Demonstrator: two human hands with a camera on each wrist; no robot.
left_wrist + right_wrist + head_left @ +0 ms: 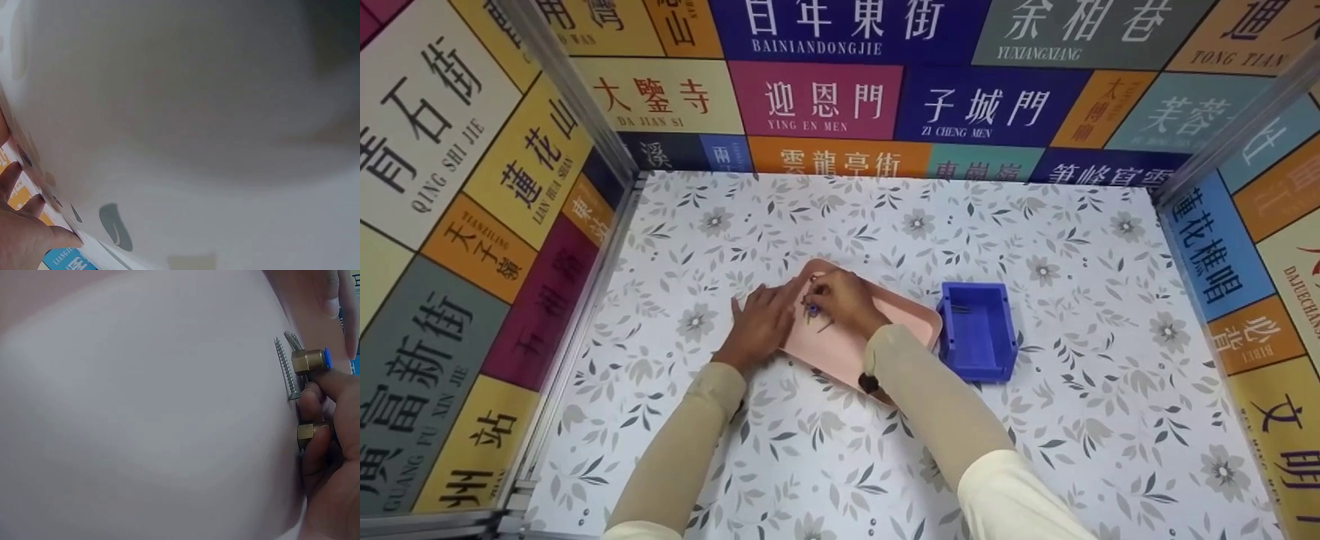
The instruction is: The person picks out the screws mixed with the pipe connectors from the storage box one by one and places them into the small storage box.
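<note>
My right hand [847,300] is over the left part of a pink tray [907,306]. In the right wrist view, its curled fingers [318,450] hold a brass fitting [305,434]. A second brass fitting with a blue collar [310,361] is right at the index finger. Beside it a threaded screw [287,368] lies in the tray, with another screw partly hidden behind the fitting. My left hand [761,322] rests at the tray's left edge with fingers extended; the left wrist view shows its spread fingers [34,236].
A blue plastic bin [982,330] stands just right of the tray, with a few thin metal pieces [960,308] inside near its left wall. The table [1072,435] has a leaf-and-flower cover. Lettered panels [817,101] enclose it at the back and both sides.
</note>
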